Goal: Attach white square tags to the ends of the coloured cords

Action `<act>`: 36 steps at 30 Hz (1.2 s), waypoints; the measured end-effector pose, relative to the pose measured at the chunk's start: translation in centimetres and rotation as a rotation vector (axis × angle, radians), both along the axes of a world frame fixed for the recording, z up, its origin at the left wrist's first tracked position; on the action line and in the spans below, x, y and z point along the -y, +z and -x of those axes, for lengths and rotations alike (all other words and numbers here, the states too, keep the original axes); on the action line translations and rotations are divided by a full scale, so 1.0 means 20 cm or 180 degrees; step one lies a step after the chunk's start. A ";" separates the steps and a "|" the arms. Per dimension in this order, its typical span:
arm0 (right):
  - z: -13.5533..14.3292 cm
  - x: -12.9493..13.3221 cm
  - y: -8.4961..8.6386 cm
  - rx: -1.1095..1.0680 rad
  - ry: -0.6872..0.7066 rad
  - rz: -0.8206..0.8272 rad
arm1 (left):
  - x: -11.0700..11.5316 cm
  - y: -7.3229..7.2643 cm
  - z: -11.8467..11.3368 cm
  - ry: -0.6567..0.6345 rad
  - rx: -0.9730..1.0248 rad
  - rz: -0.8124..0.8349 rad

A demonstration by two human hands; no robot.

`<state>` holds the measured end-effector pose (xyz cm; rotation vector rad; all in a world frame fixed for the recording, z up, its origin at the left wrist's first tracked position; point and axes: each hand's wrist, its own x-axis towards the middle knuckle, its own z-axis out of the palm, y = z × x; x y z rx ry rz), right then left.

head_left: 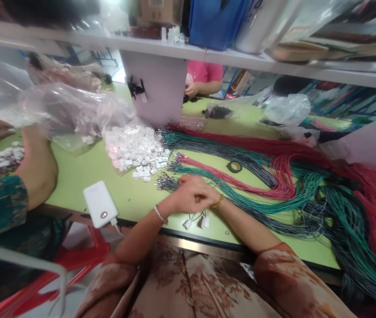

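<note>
My left hand (pixel 189 195), with a white band at the wrist, is closed with its fingers curled in. It overlaps my right hand (pixel 210 195), which wears a yellow bracelet and is also closed, most of its fingers covered. What lies between the fingers is hidden. Just below the hands are two white connector housings (pixel 204 221) on thin dark wires that run up towards them. Left of the hands, the metal-tipped ends of a dark wire bundle (pixel 165 182) rest on the table. Green wires (pixel 241 199) and pink wires (pixel 234 176) pass behind and to the right.
A pile of white connectors (pixel 134 148) spills from a plastic bag (pixel 71 110). A white power bank (pixel 100 204) with a cable lies at the table's front edge. A black tape roll (pixel 234 166) sits among the wires. Co-workers' arms show at left and behind, under a shelf (pixel 108 44).
</note>
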<state>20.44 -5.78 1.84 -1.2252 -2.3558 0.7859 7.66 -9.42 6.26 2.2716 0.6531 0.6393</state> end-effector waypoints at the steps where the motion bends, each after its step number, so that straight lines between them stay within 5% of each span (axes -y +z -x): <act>1: 0.00 0.00 -0.01 0.0018 -0.0061 -0.0030 | -0.03 0.03 0.07 0.0660 -0.0326 -0.0119; 4: 0.00 0.01 -0.03 -0.0061 -0.0167 -0.0032 | -0.11 0.07 0.26 0.2520 -0.1675 -0.0234; 6: -0.01 0.01 -0.02 -0.0224 -0.0180 -0.0042 | -0.13 0.05 0.34 0.2989 -0.2322 -0.0121; 13: -0.03 0.01 -0.01 -0.0426 -0.0395 -0.0021 | -0.17 -0.08 0.44 0.3103 -0.2480 0.0094; 21: 0.00 -0.01 0.05 -0.0648 -0.0299 0.0350 | -0.19 -0.10 0.52 0.3367 -0.2422 0.0190; 25: 0.02 -0.04 0.05 -0.0264 -0.0262 0.0202 | -0.19 -0.12 0.50 0.3134 -0.2382 0.0226; 28: 0.04 -0.07 0.05 -0.0585 -0.0264 0.0356 | -0.19 -0.12 0.50 0.3044 -0.2139 0.0186; 32: 0.08 -0.08 0.07 -0.1458 -0.0260 0.1122 | -0.19 -0.09 0.50 0.3521 -0.1443 0.0008; 36: 0.12 -0.06 0.09 -0.2173 -0.0484 0.1724 | -0.20 -0.07 0.45 0.3422 0.0481 0.0652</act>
